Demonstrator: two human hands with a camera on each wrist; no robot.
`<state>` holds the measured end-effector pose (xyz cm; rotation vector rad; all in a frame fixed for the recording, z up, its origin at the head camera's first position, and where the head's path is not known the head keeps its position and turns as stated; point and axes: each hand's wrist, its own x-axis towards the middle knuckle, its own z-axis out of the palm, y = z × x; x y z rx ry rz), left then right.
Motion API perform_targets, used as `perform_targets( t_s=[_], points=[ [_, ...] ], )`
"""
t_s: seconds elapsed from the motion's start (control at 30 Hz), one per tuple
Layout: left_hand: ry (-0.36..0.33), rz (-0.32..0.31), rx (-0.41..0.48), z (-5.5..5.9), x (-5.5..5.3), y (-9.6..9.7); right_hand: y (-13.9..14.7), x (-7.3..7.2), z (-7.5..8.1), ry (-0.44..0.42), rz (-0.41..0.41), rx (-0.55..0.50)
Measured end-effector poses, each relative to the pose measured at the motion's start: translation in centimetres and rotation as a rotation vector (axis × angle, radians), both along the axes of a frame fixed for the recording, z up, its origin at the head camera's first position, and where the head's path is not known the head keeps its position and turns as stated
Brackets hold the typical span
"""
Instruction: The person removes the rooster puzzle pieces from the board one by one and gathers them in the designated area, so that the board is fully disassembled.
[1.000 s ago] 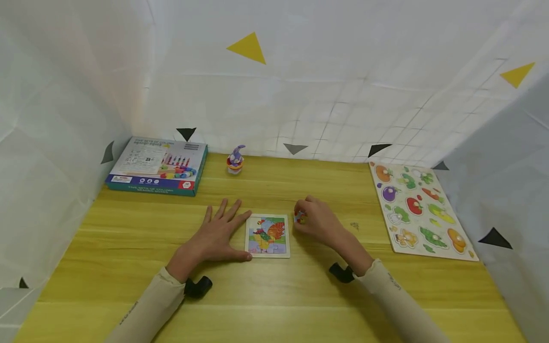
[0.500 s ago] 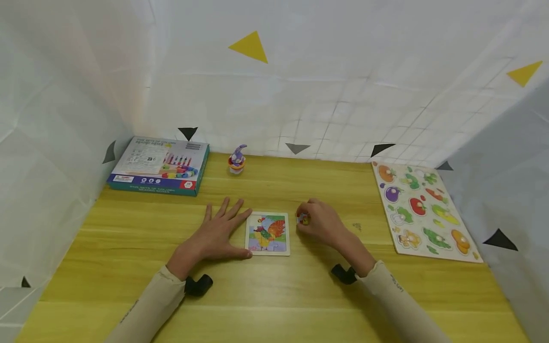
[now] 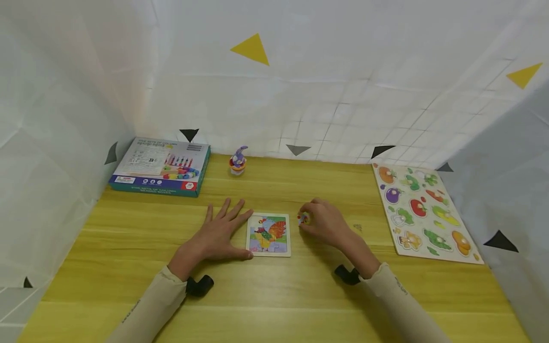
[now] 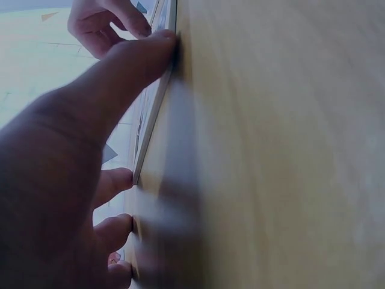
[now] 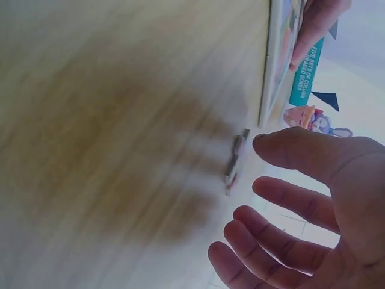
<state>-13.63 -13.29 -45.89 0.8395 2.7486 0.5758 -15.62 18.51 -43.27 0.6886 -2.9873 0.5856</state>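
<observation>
Puzzle piece point(image 3: 301, 219), small and bright, is on the table point(image 3: 274, 295) just under the fingertips of the right hand point(image 3: 324, 223). From the right wrist we see that hand's thumb and fingers loosely bent and apart from each other, with a gap between them and the piece, so we don't think they are pinching it. We can't tell if it is one piece or more. It looks thin, light and stiff, so we guess it would be easy to lift but could slide about on the smooth table. We would take hold of it by two edges across from each other, with thumb and pointing finger, and not bend its thin bits. Near it, on the other side from the right hand, is the puzzle board point(image 3: 289, 238) with a bird picture. The left hand point(image 3: 218, 238) is spread wide, its thumb and pointing finger touching the board's side, with the other fingertips down on the table. Farther out, we see a purple toy point(image 3: 238, 161) and a box point(image 3: 160, 166) at the back, a vegetable board point(image 3: 408, 196) to the right, and a white sheet point(image 3: 309, 62) behind everything.
</observation>
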Motion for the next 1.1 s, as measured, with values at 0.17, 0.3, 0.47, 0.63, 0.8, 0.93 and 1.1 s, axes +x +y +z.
perform_targets(
  t_s=[0.17, 0.3, 0.47, 0.63, 0.8, 0.93, 1.1],
  points=[
    [-0.002, 0.001, -0.003, 0.0, 0.0, -0.1, -0.1, 0.2, 0.5, 0.037, 0.004, -0.031],
    [0.006, 0.002, -0.001, 0.0, 0.0, -0.2, -0.6, 0.2, 1.1, 0.059, 0.035, -0.071],
    [-0.004, 0.002, 0.01, 0.1, 0.0, -0.2, -2.0, 0.2, 1.6, 0.063, 0.098, -0.079],
    [-0.009, 0.003, 0.006, 0.2, 0.0, 0.0, -3.5, 0.2, 1.6, 0.027, 0.131, -0.091],
    [0.001, -0.001, 0.002, 0.2, 0.0, 0.0, -4.7, 0.0, 1.3, -0.007, 0.134, -0.084],
    [0.002, -0.002, 0.007, 0.2, 0.0, 0.0, -5.5, -0.2, 0.9, -0.014, 0.159, -0.08],
    [-0.009, 0.002, 0.01, 0.2, 0.1, -0.1, -6.3, -0.3, 0.3, -0.012, 0.225, -0.092]
  ],
)
